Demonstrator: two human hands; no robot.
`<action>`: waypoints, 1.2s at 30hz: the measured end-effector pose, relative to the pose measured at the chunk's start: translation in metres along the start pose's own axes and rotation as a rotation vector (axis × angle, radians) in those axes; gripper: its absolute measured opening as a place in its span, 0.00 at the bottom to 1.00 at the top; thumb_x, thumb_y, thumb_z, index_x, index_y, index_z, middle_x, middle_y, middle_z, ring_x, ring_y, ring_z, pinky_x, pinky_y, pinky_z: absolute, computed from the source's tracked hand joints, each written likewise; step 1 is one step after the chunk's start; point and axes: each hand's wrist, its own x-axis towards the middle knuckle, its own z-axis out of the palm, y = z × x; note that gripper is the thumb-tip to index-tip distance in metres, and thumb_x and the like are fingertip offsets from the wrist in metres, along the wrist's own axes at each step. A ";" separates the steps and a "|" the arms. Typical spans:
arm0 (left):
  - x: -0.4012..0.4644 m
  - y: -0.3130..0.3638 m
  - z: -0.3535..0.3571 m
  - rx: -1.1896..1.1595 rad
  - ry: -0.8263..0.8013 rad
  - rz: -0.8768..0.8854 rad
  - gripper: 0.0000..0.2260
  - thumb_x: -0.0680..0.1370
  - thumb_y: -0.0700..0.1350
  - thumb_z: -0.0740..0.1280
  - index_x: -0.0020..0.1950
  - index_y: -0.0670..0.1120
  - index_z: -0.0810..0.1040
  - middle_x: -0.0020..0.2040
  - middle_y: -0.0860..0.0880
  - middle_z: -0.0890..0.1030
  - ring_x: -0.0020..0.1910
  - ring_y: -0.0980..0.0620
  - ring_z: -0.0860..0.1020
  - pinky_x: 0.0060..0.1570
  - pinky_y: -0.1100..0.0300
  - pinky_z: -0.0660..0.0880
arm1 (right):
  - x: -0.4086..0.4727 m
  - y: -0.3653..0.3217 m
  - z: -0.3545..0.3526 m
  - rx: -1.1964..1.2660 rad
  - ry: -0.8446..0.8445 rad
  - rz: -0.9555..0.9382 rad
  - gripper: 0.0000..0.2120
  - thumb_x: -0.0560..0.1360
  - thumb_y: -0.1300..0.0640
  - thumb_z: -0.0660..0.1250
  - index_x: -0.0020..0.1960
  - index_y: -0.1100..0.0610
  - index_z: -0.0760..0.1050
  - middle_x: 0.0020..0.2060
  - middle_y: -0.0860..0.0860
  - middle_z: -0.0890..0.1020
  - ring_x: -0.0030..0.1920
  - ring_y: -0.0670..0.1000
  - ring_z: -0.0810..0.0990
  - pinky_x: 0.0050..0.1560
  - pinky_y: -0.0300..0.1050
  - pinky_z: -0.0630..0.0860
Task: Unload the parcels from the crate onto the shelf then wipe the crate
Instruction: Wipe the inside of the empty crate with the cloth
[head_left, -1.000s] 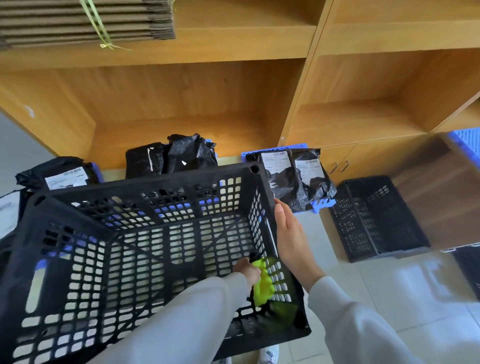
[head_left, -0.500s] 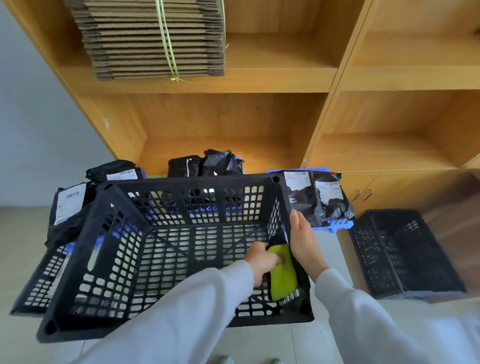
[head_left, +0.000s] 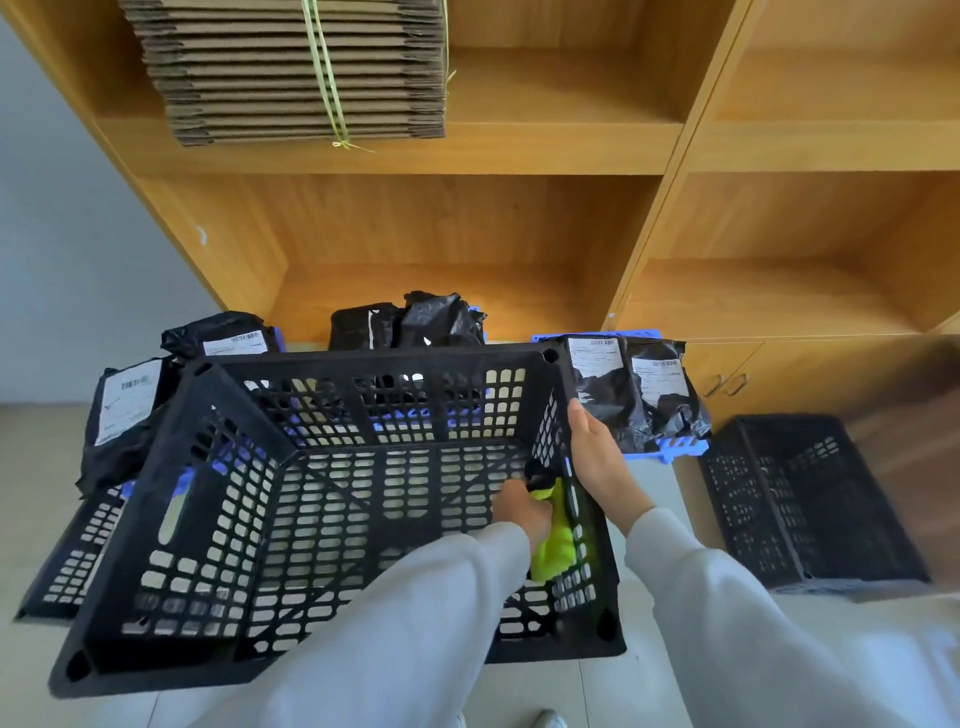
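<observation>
The empty black crate (head_left: 270, 499) is tilted toward me in front of the wooden shelf (head_left: 441, 301). My left hand (head_left: 519, 512) reaches inside it and grips a yellow-green cloth (head_left: 555, 545) against the right inner wall. My right hand (head_left: 597, 457) lies flat along the outside of that wall, fingers straight, steadying it. Black parcels with white labels lie behind the crate: two at the left (head_left: 124, 415), a pair in the middle (head_left: 415, 325), and two at the right (head_left: 634, 395).
A bundle of flat cardboard (head_left: 301, 73) sits on the upper shelf. Another black crate (head_left: 805, 504) stands on the floor at the right, and a further black crate (head_left: 72, 561) pokes out at the lower left. Blue crates (head_left: 670, 447) lie under the parcels.
My view has lifted, showing more of the shelf and the cardboard. My left hand shifted the cloth slightly along the right inner wall. My right hand stayed on the outer wall.
</observation>
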 end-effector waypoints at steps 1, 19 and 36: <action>0.005 -0.001 0.002 0.014 0.010 -0.016 0.17 0.80 0.40 0.64 0.69 0.44 0.73 0.66 0.40 0.76 0.62 0.39 0.77 0.62 0.49 0.76 | 0.000 0.001 0.002 -0.022 0.028 -0.017 0.25 0.86 0.44 0.48 0.72 0.56 0.73 0.65 0.54 0.78 0.72 0.55 0.71 0.65 0.45 0.64; 0.089 -0.018 0.032 0.089 -0.024 -0.188 0.13 0.83 0.38 0.61 0.67 0.42 0.74 0.68 0.40 0.76 0.68 0.40 0.74 0.63 0.53 0.71 | 0.012 0.016 0.006 -0.161 0.139 0.025 0.28 0.84 0.38 0.48 0.61 0.57 0.77 0.45 0.47 0.78 0.51 0.51 0.76 0.52 0.46 0.66; 0.070 -0.018 0.022 -0.190 0.007 -0.128 0.13 0.81 0.39 0.62 0.61 0.46 0.82 0.54 0.42 0.84 0.53 0.41 0.81 0.56 0.50 0.80 | 0.009 0.013 0.007 -0.104 0.142 0.007 0.29 0.83 0.37 0.49 0.57 0.59 0.77 0.53 0.55 0.83 0.52 0.53 0.79 0.54 0.49 0.71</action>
